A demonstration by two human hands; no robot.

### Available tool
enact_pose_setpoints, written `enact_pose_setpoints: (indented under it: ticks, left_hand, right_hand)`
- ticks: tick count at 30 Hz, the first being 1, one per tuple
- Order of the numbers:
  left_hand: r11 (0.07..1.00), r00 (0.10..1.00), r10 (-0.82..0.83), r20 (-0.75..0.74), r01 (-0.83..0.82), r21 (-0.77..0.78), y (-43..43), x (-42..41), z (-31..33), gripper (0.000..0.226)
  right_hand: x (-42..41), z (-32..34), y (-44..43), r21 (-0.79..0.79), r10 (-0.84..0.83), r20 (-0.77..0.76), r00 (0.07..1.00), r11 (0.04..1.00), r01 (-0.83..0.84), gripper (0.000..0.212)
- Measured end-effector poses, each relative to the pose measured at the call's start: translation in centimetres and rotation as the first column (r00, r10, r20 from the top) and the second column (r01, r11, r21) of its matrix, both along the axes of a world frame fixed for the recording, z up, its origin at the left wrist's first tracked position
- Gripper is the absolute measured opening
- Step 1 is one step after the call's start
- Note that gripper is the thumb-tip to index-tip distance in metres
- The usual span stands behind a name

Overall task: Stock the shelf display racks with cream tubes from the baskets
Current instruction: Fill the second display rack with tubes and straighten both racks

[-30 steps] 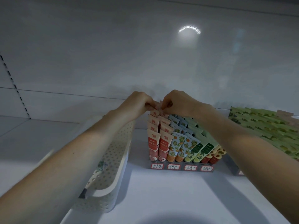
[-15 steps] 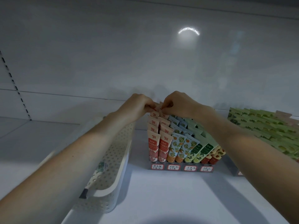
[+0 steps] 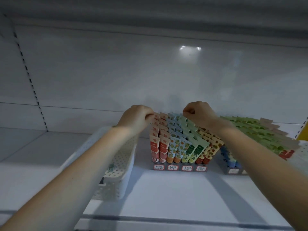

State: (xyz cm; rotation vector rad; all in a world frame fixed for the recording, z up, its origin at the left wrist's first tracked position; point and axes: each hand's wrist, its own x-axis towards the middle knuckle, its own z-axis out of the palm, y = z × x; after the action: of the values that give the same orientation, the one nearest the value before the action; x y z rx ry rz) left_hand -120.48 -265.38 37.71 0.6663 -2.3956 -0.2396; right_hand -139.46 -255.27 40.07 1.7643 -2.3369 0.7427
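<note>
Colourful cream tubes (image 3: 175,147) nearly fill the dark rack (image 3: 180,168).
Left hand (image 3: 138,118), right hand (image 3: 200,114) pinch far tops; white perforated basket (image 3: 123,157) holds more.

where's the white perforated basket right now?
Head view, left of centre: the white perforated plastic basket sits on the white shelf, partly behind the left forearm, just left of the dark display rack of coloured cream tubes.

The white shelf (image 3: 166,194) carried a row of items. A white perforated basket (image 3: 123,165) stood at left; a display rack (image 3: 180,169) filled with cream tubes (image 3: 173,147), four labels (image 3: 173,167) along its front, stood just beside it; a second rack (image 3: 233,171), partly hidden, stood at right.
</note>
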Motion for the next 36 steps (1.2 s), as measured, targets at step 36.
enact_pose_setpoints:
  ticks: [36]
  left_hand:
    - [0.965, 0.951, 0.099, 0.293, -0.019, -0.263, 15.0, 4.8, -1.9, 0.016]
  right_hand:
    - [3.3, -1.8, 17.8, 0.06, -0.125, -0.047, 0.991, 0.99, 0.128, 0.023]
